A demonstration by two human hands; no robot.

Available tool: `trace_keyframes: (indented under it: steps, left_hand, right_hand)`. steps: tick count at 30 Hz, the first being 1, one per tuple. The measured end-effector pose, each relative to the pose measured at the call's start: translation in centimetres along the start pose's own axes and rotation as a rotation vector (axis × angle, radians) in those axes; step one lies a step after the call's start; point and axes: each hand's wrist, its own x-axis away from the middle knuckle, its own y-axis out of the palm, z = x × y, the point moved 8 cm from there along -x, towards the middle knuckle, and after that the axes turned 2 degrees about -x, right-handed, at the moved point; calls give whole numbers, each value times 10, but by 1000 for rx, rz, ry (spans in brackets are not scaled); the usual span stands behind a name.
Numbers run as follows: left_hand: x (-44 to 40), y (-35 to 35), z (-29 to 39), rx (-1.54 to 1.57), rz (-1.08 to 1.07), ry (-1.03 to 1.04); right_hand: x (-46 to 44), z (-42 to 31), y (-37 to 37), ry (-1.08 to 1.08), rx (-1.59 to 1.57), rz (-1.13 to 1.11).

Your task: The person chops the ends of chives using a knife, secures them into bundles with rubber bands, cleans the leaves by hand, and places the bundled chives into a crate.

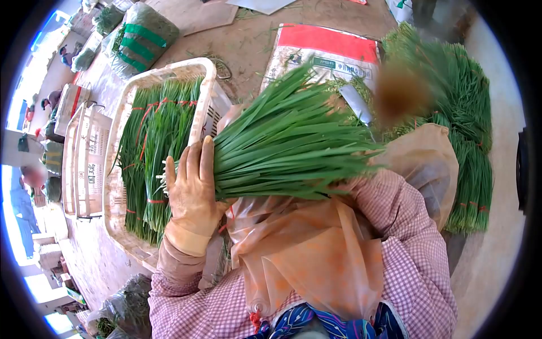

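A loose bunch of garlic chives (282,141) lies across my front, its leaf tips fanned to the right. My left hand (192,175), in a tan rubber glove, presses over the stem end with its fingers side by side; pale stem ends poke out past it. My right sleeve (395,209) reaches under the leaves, which hide my right hand and its fingers. Close by on the left stands a white plastic crate (209,70) holding chive bundles (169,124) tied with red bands. A translucent brown apron (305,248) covers my lap.
More chives (468,113) are piled along the right, some tied in red. A red-and-white sack (327,48) lies ahead, near a pale blade-like object (355,104). Further left are stacked crates (84,152) and a green-striped bale (144,39). Other people sit at the far left.
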Motion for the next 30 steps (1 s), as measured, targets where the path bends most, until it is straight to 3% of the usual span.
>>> trace_keyframes:
  steps: [5,7,9,11,14,17,19,21,23,25,27,29,30]
  left_hand:
    - [1,4,20,-82,179,85]
    - [-1,4,24,-81,157,71]
    - [-3,0,29,-39,238,145]
    - [-7,-5,35,63,270,162]
    - [5,-20,64,459,260,426]
    - [34,-34,78,769,365,675]
    - [53,-48,69,833,356,648]
    - [70,-43,43,891,435,440]
    - [91,-21,7,942,497,31]
    - [106,16,-25,989,501,-530]
    - [101,46,-44,942,437,-568]
    - [75,73,-41,1108,189,-405]
    - [66,77,-38,1109,198,-404]
  right_hand:
    - [21,96,-62,477,-348,409]
    - [40,102,-95,544,-425,604]
    - [46,62,-119,446,-442,656]
    - [35,-4,-108,98,-341,405]
    - [28,-75,-38,-393,31,-107]
    - [28,-54,35,-352,207,-150]
    - [31,-31,60,-303,125,-151]
    - [33,-17,63,-228,-216,-118]
    - [36,-15,64,-203,-238,-103]
    - [37,-7,66,-204,-336,-13]
    - [41,-2,70,-154,-390,-18]
    - [45,1,75,-114,-446,-27]
    - [48,4,79,-73,-489,-39]
